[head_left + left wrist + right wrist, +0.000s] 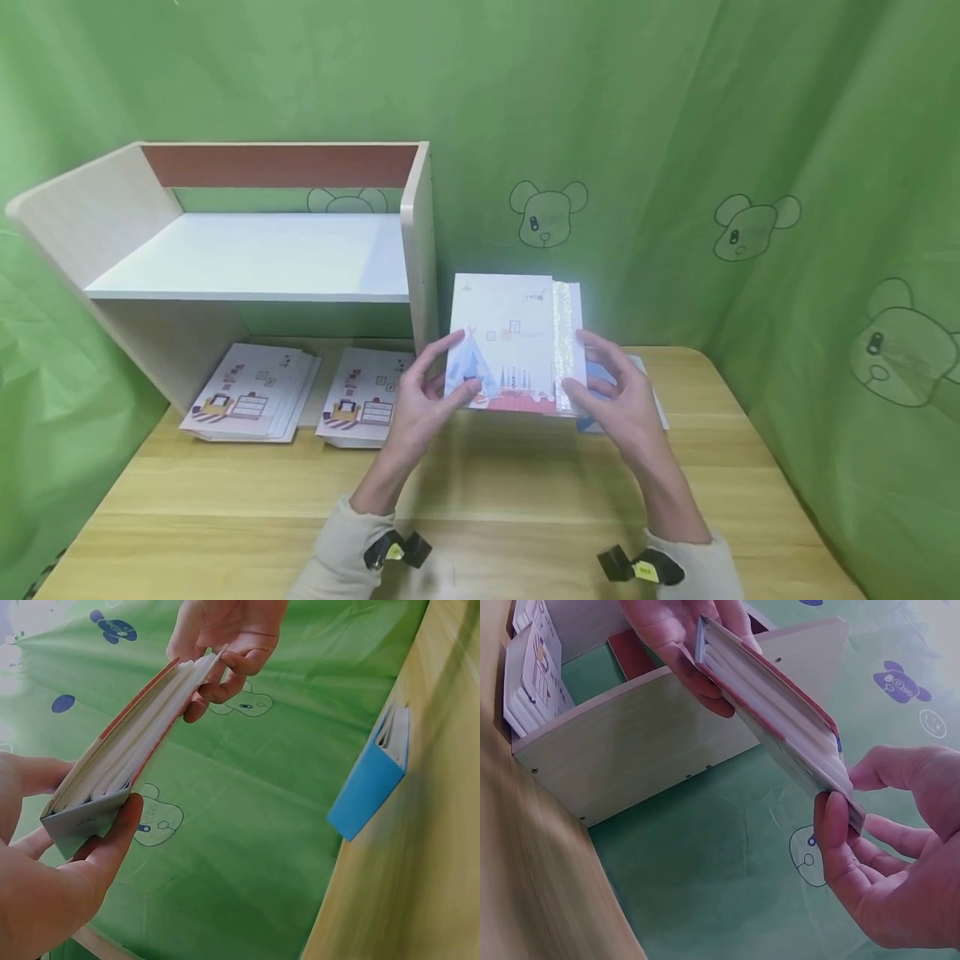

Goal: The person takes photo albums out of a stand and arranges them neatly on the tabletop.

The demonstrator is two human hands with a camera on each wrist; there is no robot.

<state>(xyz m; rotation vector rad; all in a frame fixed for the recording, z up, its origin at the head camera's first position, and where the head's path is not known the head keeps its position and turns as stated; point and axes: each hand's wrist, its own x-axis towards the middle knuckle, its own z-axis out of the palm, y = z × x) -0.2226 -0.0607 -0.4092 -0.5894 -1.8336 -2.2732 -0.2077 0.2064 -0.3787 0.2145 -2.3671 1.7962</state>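
Both hands hold up a thick book (498, 354) whose pale cover carries a blue tent drawing, with a glittery strip along its right side. My left hand (427, 404) grips its left edge, thumb on the front cover and other fingers behind. In the left wrist view that edge is a grey spine (86, 821). My right hand (618, 396) pinches the opposite edge between thumb and fingers. Page edges (772, 694) show between the covers in the right wrist view. A blue book (371, 780) stands on the table, partly hidden behind my right hand in the head view.
A pale wooden shelf unit (255, 258) stands at the back left of the wooden table (510, 492). Two stacks of books, one left (247, 392) and one right (363, 400), sit in its lower compartment. A green curtain (645, 100) hangs behind and to the right.
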